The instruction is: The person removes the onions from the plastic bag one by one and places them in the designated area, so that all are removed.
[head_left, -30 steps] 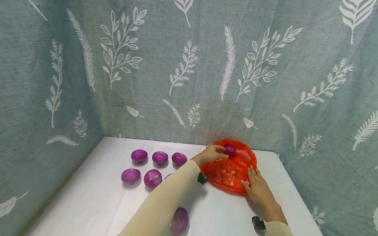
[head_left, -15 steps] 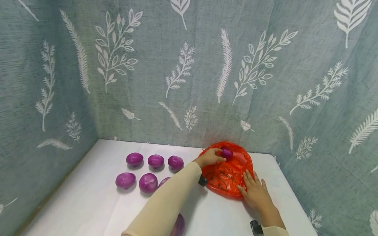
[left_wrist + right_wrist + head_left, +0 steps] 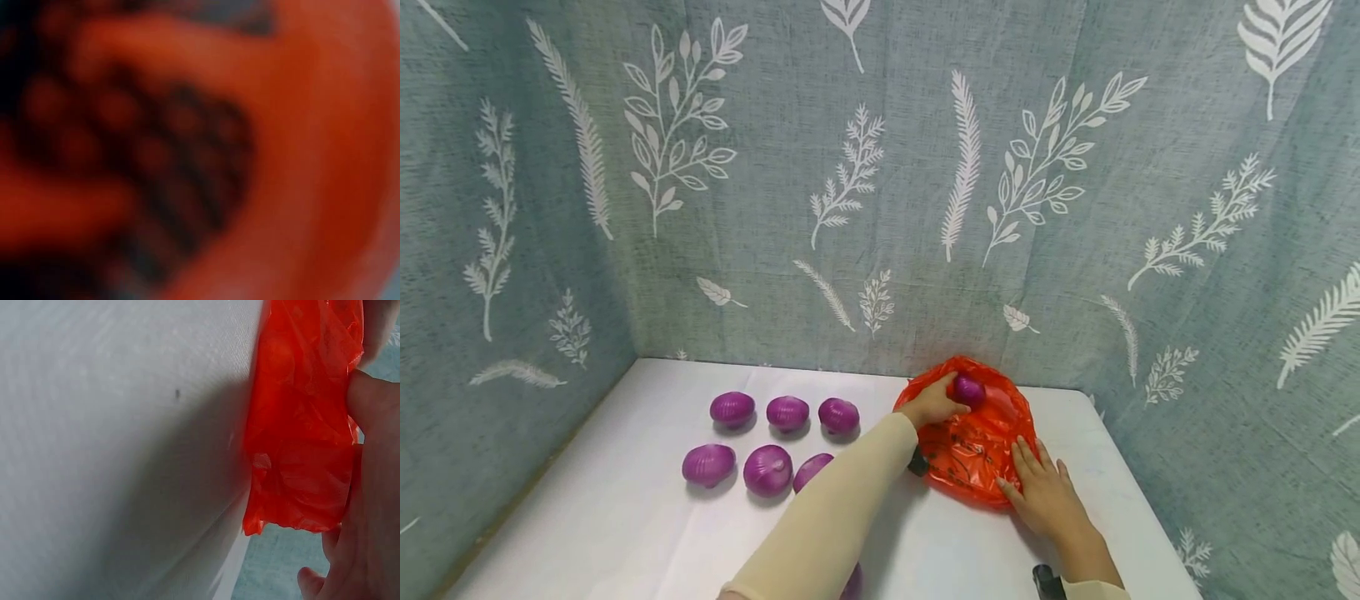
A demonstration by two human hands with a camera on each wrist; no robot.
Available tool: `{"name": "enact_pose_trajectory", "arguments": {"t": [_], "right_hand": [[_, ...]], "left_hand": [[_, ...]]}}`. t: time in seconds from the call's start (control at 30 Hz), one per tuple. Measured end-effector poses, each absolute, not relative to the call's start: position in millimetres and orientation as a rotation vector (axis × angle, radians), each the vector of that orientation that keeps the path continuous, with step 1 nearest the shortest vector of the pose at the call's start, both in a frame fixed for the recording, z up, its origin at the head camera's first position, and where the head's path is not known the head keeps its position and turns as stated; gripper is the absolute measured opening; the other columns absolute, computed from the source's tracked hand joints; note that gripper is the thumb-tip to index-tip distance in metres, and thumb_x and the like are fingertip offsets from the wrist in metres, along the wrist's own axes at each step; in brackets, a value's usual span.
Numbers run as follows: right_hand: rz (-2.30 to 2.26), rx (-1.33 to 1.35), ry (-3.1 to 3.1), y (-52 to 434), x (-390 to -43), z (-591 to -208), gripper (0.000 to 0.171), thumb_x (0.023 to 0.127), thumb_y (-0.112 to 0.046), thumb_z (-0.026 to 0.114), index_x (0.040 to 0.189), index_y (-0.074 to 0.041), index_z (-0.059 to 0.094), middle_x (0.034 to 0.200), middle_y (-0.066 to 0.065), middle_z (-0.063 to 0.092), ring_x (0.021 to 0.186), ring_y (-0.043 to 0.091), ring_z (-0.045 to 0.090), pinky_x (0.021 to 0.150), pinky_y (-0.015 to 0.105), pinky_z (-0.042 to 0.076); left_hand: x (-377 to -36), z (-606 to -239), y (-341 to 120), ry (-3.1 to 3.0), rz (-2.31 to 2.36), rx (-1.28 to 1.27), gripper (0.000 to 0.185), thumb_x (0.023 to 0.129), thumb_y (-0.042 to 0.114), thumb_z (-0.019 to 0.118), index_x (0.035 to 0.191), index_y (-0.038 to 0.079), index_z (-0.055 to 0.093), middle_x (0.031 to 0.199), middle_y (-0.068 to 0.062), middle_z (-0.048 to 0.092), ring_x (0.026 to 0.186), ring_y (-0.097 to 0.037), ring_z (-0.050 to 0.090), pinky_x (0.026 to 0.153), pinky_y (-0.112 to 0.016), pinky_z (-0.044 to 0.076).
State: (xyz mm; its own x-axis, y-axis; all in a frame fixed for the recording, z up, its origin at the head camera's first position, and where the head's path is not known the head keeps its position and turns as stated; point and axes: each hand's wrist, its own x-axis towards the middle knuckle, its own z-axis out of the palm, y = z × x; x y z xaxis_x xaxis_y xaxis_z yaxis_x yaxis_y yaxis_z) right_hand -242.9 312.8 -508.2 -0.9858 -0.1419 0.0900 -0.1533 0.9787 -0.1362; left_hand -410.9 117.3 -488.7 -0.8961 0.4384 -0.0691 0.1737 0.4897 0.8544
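A purple onion (image 3: pixel 970 390) is at the back inside a red plastic bag (image 3: pixel 970 492), which lies with its mouth wide. My left hand (image 3: pixel 932 404) reaches into the bag from the left and holds this onion between thumb and fingers. At the bag's right edge my right hand (image 3: pixel 1041 492) rests with its fingers spread and fairly straight. In the right wrist view the right hand (image 3: pixel 378 487) touches the side of the bag (image 3: pixel 303 425). Blurred red plastic with dark print (image 3: pixel 319 156) fills the left wrist view, so the left fingers are hidden there.
Several purple onions stand in two rows on the white table (image 3: pixel 625 500), among them one onion (image 3: pixel 767 471) in the front row. Another onion (image 3: pixel 852 583) is mostly covered by the left sleeve (image 3: pixel 827 517). A patterned grey-green curtain (image 3: pixel 850 208) hangs behind the table.
The head view has shifted a little, so everything appears further left. The left hand stays at the onion inside the bag. The right hand keeps its place at the bag's edge.
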Motion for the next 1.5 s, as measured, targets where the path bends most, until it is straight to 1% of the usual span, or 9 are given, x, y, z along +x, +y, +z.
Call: {"name": "enact_pose_trajectory", "arguments": {"t": [0.1, 0.27, 0.43, 0.53, 0.7, 0.83, 1.17, 1.33, 1.5], "right_hand": [[0.231, 0.226, -3.04, 313, -243, -509, 0.074, 0.097, -0.048, 0.051, 0.147, 0.004, 0.035, 0.155, 0.02, 0.027, 0.142, 0.044, 0.014, 0.108, 0.068, 0.013], [0.255, 0.218, -3.047, 315, -242, -508, 0.074, 0.098, -0.047, 0.051, 0.147, 0.005, 0.035, 0.154, 0.021, 0.027, 0.142, 0.045, 0.013, 0.108, 0.067, 0.013], [0.254, 0.213, -3.037, 318, -243, -508, 0.073, 0.098, -0.047, 0.051, 0.147, 0.005, 0.035, 0.155, 0.021, 0.027, 0.143, 0.044, 0.013, 0.108, 0.067, 0.015], [0.269, 0.205, -3.051, 319, -243, -508, 0.075, 0.098, -0.048, 0.051, 0.147, 0.005, 0.034, 0.155, 0.021, 0.026, 0.142, 0.044, 0.013, 0.108, 0.067, 0.015], [0.306, 0.168, -3.072, 319, -244, -509, 0.079, 0.096, -0.053, 0.05, 0.148, 0.004, 0.034, 0.155, 0.021, 0.026, 0.143, 0.044, 0.013, 0.109, 0.066, 0.014], [0.318, 0.169, -3.072, 319, -244, -510, 0.079, 0.096, -0.054, 0.05, 0.148, 0.003, 0.034, 0.155, 0.021, 0.026, 0.143, 0.044, 0.013, 0.11, 0.065, 0.014], [0.322, 0.176, -3.065, 318, -240, -508, 0.079, 0.095, -0.052, 0.053, 0.147, 0.004, 0.034, 0.154, 0.022, 0.027, 0.142, 0.044, 0.013, 0.109, 0.065, 0.015], [0.319, 0.191, -3.061, 318, -240, -507, 0.077, 0.096, -0.049, 0.054, 0.147, 0.005, 0.034, 0.154, 0.022, 0.027, 0.142, 0.044, 0.014, 0.109, 0.065, 0.016], [0.335, 0.179, -3.071, 318, -240, -507, 0.079, 0.094, -0.051, 0.056, 0.147, 0.004, 0.034, 0.155, 0.022, 0.027, 0.142, 0.044, 0.014, 0.109, 0.064, 0.016]], "left_hand": [[-411, -487, 122, 2.496, 1.287, 0.497, 0.083, 0.088, 0.022, 0.074, 0.155, 0.019, 0.025, 0.145, -0.012, 0.045, 0.11, -0.024, 0.056, 0.095, -0.039, 0.048], [-408, -485, 130, 2.568, 1.142, 0.511, 0.085, 0.088, 0.023, 0.073, 0.156, 0.02, 0.023, 0.147, -0.01, 0.044, 0.133, -0.028, 0.042, 0.109, -0.046, 0.034], [-407, -485, 137, 2.625, 1.174, 0.522, 0.066, 0.088, 0.023, 0.073, 0.143, 0.01, 0.04, 0.135, -0.012, 0.052, 0.124, -0.025, 0.049, 0.104, -0.041, 0.04], [-406, -486, 140, 2.628, 1.203, 0.531, 0.056, 0.089, 0.022, 0.073, 0.134, 0.008, 0.043, 0.128, -0.013, 0.053, 0.12, -0.025, 0.051, 0.101, -0.039, 0.043], [-406, -485, 146, 2.629, 1.127, 0.533, 0.08, 0.089, 0.024, 0.073, 0.153, 0.013, 0.026, 0.142, -0.015, 0.045, 0.13, -0.026, 0.044, 0.106, -0.041, 0.038], [-407, -481, 151, 2.629, 1.044, 0.479, 0.09, 0.087, 0.026, 0.074, 0.157, 0.021, 0.018, 0.147, -0.013, 0.043, 0.132, -0.027, 0.043, 0.107, -0.044, 0.037], [-408, -481, 156, 2.644, 0.984, 0.396, 0.086, 0.083, 0.031, 0.077, 0.154, 0.028, 0.029, 0.145, -0.01, 0.045, 0.13, -0.027, 0.045, 0.104, -0.049, 0.04], [-410, -486, 158, 2.794, 0.951, 0.574, 0.079, 0.083, 0.032, 0.078, 0.149, 0.017, 0.036, 0.133, -0.007, 0.057, 0.12, -0.023, 0.055, 0.101, -0.041, 0.044], [-410, -486, 160, 2.886, 0.861, 0.687, 0.072, 0.082, 0.036, 0.079, 0.142, 0.021, 0.042, 0.131, -0.002, 0.058, 0.117, -0.018, 0.057, 0.1, -0.037, 0.045]]}}
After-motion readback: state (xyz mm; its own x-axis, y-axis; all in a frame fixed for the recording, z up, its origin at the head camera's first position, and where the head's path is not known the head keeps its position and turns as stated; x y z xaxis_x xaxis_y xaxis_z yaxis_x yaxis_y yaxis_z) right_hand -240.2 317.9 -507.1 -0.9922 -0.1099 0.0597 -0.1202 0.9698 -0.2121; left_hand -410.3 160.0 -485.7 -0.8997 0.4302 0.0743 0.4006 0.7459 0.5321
